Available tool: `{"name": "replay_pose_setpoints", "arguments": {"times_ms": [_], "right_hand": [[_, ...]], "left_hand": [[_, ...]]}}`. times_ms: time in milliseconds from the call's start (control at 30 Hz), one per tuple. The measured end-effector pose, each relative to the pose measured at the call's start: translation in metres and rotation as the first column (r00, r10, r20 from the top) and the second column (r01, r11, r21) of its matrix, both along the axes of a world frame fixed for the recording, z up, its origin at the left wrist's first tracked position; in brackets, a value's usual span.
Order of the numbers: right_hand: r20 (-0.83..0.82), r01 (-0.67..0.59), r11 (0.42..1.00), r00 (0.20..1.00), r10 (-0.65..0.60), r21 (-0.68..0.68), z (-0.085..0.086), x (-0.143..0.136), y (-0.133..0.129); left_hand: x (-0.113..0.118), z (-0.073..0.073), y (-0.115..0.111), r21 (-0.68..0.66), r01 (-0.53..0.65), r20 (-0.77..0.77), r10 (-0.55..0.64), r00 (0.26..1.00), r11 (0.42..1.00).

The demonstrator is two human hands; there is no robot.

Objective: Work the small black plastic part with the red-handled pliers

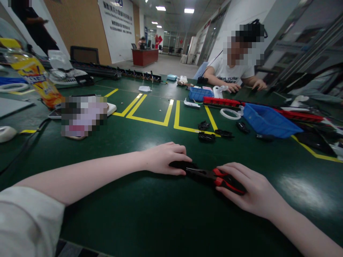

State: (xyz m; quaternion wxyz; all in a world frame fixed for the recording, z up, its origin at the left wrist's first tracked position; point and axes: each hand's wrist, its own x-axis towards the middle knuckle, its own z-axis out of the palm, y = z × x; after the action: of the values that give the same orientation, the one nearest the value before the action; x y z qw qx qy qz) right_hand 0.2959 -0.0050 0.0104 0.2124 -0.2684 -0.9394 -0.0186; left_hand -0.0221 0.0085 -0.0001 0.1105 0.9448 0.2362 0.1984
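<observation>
My left hand (167, 158) is closed on a small black plastic part (180, 164), low over the green table (128, 214). Its exact kind is hidden by my fingers. In my right hand (250, 185) are needle-nose pliers (218, 177) with red and black handles. Their jaws point left and meet the right end of the black part; whether they grip it I cannot tell. Several similar black parts (206, 136) lie farther off, beyond my hands, near yellow tape lines (150, 121).
At the right stand a blue bin (270, 121), a smaller blue bin (200, 94), a white tape roll (230, 114) and a long red strip (222, 101). A phone (83, 116) and a drink bottle (34, 76) are at the left. Across the table sits a person (233, 73).
</observation>
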Motion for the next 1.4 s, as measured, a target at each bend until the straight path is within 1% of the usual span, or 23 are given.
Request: {"name": "replay_pose_setpoints", "arguments": {"times_ms": [233, 433, 633, 800, 967, 1100, 1267, 1400], "right_hand": [[0.011, -0.012, 1.000, 1.000, 0.012, -0.012, -0.001, 0.003, 0.001], [-0.003, 0.004, 0.998, 1.000, -0.004, -0.070, -0.005, 0.002, 0.001], [-0.008, 0.011, 0.995, 1.000, -0.012, -0.096, -0.005, -0.001, 0.001], [-0.003, 0.036, 0.991, 0.999, -0.037, -0.130, -0.005, 0.004, 0.002], [0.013, 0.042, 0.989, 0.999, -0.041, -0.144, -0.006, 0.009, 0.003], [0.010, 0.038, 0.989, 0.999, -0.037, -0.143, -0.006, 0.006, 0.002], [-0.032, 0.039, 0.988, 0.999, -0.045, -0.148, -0.009, 0.000, -0.001], [-0.034, 0.045, 0.986, 0.998, -0.051, -0.161, -0.007, -0.001, -0.002]], "left_hand": [[0.000, 0.001, -0.001, 0.030, -0.003, -0.016, 0.003, 1.000, 1.000], [0.001, 0.000, -0.001, 0.058, -0.027, -0.051, 0.030, 0.998, 0.998], [0.000, 0.001, -0.001, 0.046, -0.027, -0.060, 0.030, 0.998, 0.999], [0.001, 0.001, 0.000, 0.032, -0.019, -0.056, 0.021, 0.998, 0.999], [0.001, 0.001, 0.000, 0.054, -0.016, -0.055, 0.019, 0.998, 0.998], [0.001, 0.000, 0.000, 0.045, -0.020, -0.056, 0.022, 0.998, 0.999], [0.001, 0.000, 0.001, 0.036, -0.027, -0.045, 0.028, 0.999, 0.999], [0.001, 0.001, 0.000, 0.020, -0.028, -0.044, 0.029, 0.999, 0.999]]}}
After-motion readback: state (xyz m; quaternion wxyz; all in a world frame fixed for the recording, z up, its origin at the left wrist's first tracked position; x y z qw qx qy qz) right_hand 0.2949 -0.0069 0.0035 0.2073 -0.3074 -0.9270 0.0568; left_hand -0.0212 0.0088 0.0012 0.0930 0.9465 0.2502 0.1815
